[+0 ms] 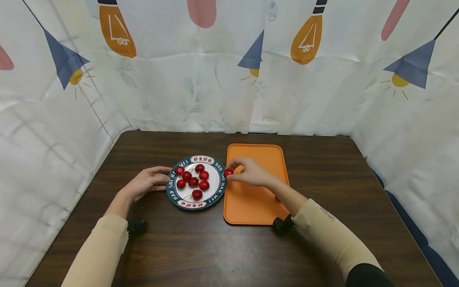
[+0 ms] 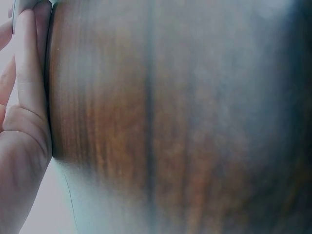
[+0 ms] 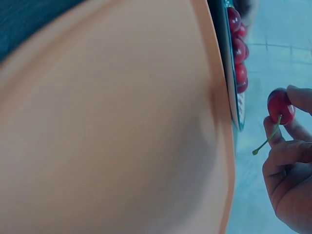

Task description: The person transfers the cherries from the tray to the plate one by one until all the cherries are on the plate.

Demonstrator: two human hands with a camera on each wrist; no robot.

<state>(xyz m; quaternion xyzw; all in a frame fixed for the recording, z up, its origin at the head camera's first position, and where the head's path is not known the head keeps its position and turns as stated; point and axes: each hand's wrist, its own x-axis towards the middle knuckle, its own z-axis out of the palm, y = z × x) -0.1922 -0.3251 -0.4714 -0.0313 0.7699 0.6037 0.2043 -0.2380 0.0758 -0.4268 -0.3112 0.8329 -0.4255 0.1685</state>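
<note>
A cherry is pinched between the thumb and fingertips of the right hand, just above the left edge of the orange tray and beside the plate. In the right wrist view its green stem is seen running from the fruit back towards the palm. The plate's left rim is touched by the left hand, fingers relaxed and together. Seven more cherries are held on the plate.

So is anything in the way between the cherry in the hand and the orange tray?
Nothing visible is. The right hand pinches the small red cherry right at the left edge of the flat orange plastic tray, and the tray surface beside it is bare.
</note>
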